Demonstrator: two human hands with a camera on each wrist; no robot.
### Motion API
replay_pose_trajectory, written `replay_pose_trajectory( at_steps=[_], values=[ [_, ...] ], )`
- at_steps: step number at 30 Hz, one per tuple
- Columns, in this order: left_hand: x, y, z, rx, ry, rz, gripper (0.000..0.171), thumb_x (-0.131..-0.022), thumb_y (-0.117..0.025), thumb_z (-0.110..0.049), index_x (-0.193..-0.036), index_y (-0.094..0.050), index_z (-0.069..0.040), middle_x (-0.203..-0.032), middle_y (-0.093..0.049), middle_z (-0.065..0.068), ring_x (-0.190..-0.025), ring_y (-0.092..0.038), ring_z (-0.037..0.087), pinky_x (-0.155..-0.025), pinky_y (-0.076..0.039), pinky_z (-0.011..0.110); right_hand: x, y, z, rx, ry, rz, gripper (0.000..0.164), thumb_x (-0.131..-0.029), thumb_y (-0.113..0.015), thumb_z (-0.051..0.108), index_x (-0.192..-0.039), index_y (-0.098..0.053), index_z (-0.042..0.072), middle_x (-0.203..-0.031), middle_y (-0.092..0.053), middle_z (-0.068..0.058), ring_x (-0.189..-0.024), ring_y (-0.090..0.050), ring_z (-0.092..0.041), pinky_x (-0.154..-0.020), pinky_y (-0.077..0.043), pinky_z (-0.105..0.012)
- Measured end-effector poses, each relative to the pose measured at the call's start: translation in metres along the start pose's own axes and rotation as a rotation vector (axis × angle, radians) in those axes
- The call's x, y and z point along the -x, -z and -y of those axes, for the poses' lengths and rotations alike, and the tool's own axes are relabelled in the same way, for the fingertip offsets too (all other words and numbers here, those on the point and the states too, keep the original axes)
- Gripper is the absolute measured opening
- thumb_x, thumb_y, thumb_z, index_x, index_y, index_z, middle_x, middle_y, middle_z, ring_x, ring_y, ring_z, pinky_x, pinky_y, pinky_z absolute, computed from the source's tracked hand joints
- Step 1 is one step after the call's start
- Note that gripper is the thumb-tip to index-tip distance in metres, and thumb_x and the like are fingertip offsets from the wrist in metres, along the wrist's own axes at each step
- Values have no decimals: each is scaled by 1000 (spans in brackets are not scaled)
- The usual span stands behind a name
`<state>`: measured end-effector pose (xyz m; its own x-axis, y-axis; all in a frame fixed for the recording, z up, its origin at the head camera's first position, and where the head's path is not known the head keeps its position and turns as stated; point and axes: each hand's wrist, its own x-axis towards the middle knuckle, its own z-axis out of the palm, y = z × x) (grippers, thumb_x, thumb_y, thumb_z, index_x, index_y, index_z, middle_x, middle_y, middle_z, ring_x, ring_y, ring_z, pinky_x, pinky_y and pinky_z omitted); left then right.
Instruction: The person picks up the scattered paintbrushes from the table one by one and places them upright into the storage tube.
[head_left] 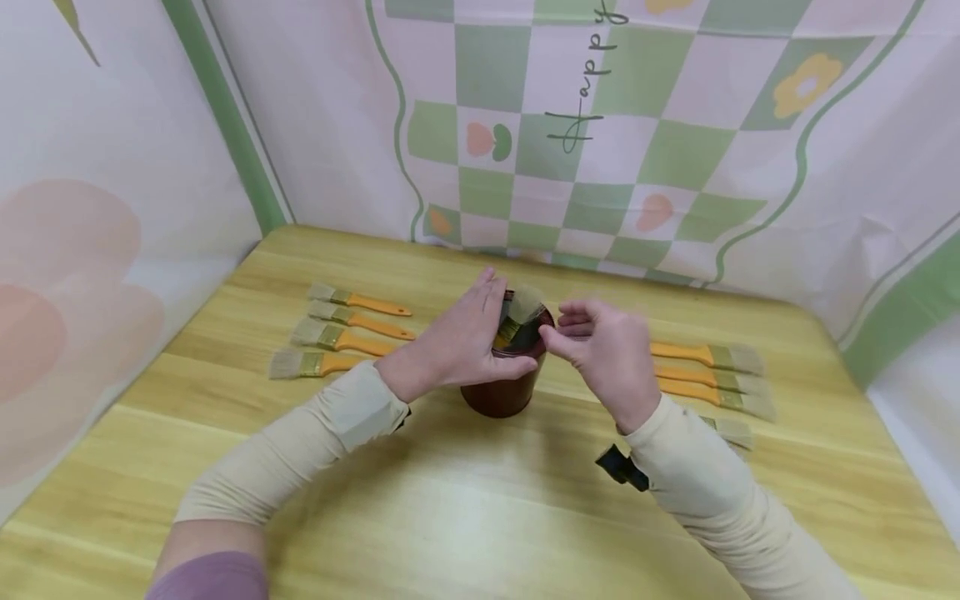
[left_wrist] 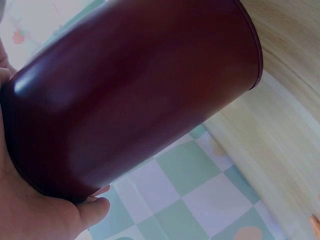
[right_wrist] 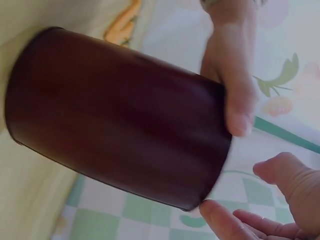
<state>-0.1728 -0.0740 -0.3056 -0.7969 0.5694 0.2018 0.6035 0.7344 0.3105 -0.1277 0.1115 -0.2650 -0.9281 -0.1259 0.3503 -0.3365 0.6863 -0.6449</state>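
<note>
A dark red cylindrical holder (head_left: pixel 500 397) stands upright at the middle of the table. Bristles of a paintbrush (head_left: pixel 527 305) show at its mouth; the rest of that brush is mostly hidden inside. My left hand (head_left: pixel 461 337) grips the holder's rim, thumb on the near side and fingers over the far side. At the rim's right side is my right hand (head_left: pixel 611 350), thumb and fingers apart with nothing between them. In the right wrist view one fingertip (right_wrist: pixel 212 210) of that hand lies at the holder's (right_wrist: pixel 120 120) rim, touching or very near it.
Several paintbrushes with orange handles (head_left: pixel 375 306) lie in a row on the left of the wooden table (head_left: pixel 450 533). More brushes (head_left: pixel 686 352) lie on the right, partly behind the right hand and forearm. A checked curtain (head_left: pixel 555 150) hangs behind the table.
</note>
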Motion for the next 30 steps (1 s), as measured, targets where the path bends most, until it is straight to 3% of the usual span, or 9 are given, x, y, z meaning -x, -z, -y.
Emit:
replay_pose_trajectory(
  at_steps=[8, 11, 30],
  values=[
    [0, 0, 0, 22, 0, -5, 103, -84, -60, -60, -147, -19, 11, -153, -26, 27, -148, -16, 37, -119, -24, 40, 4, -8, -3, 124, 149, -25, 26, -78, -76, 7, -97, -67, -7, -89, -72, -22, -80, -72, -32, -73, -58, -43],
    [0, 0, 0, 31, 3, -9, 103, -83, -60, -59, -147, -19, 11, -153, -27, 27, -148, -15, 37, -119, -24, 40, 4, -8, -4, 144, 167, -40, 27, -76, -78, 6, -97, -67, -7, -89, -72, -22, -79, -72, -32, -72, -58, -43],
    [-2, 2, -1, 7, 4, 11, 102, -85, -56, -62, -148, -18, 10, -154, -27, 26, -149, -14, 36, -120, -23, 39, 10, -2, -21, 134, 61, -31, 20, -81, -72, 7, -94, -68, -7, -85, -72, -24, -74, -72, -33, -67, -59, -43]
  ],
)
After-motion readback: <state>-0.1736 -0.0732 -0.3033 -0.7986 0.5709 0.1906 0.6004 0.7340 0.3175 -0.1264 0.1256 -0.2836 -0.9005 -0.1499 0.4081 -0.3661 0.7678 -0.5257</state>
